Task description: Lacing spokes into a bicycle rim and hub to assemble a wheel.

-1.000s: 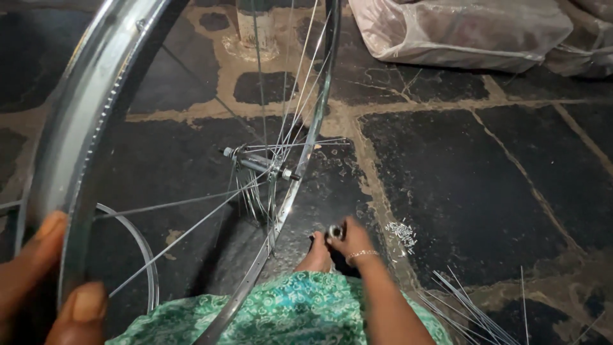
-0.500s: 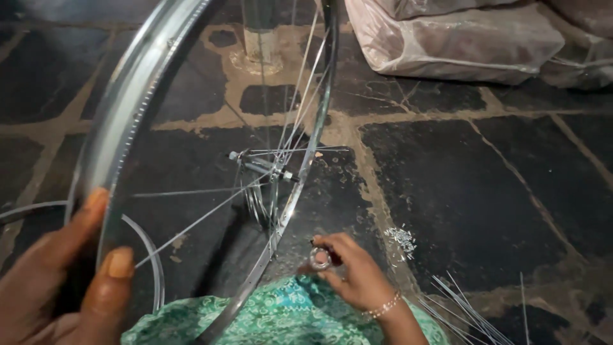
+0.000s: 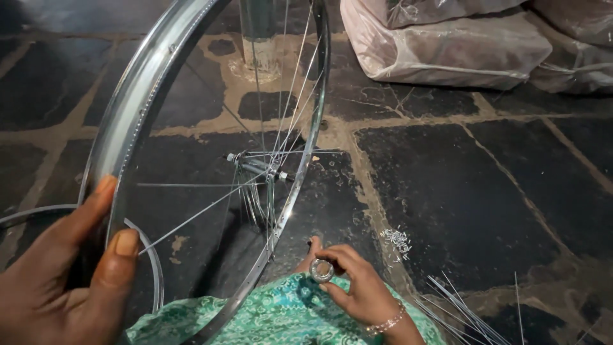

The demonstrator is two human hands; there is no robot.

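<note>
Head cam view, looking down at my lap: left hand (image 3: pixel 60 275) is wrapped round the near side of the wheel rim (image 3: pixel 137 102), thumb and fingers clamped on the metal, so the wheel stands upright on its edge instead of flopping over. Right hand (image 3: pixel 357 287) is down low by my knee, fingers pinched shut on a small round silver cap-like thing (image 3: pixel 322 270), held just beside the lower edge of the rim, close enough to work from. Can't tell exactly what the piece is, too small and shiny.

The hub (image 3: pixel 258 167) sits in the middle of the wheel with only some spokes (image 3: pixel 191 220) laced in, a bunch of them hanging loose off it. My green patterned cloth (image 3: pixel 268 316) runs under the bottom of the rim and kinda cradles it.

Further out on the dark stone floor (image 3: pixel 460 198): a little heap of tiny silver bits (image 3: pixel 397 238) near my right hand, loose spokes (image 3: pixel 466 306) fanned out toward the bottom right corner, both within easy reach. A second rim (image 3: pixel 38 214) lies flat at the left edge. Plastic sacks (image 3: pixel 460 45) sit along the top right.
</note>
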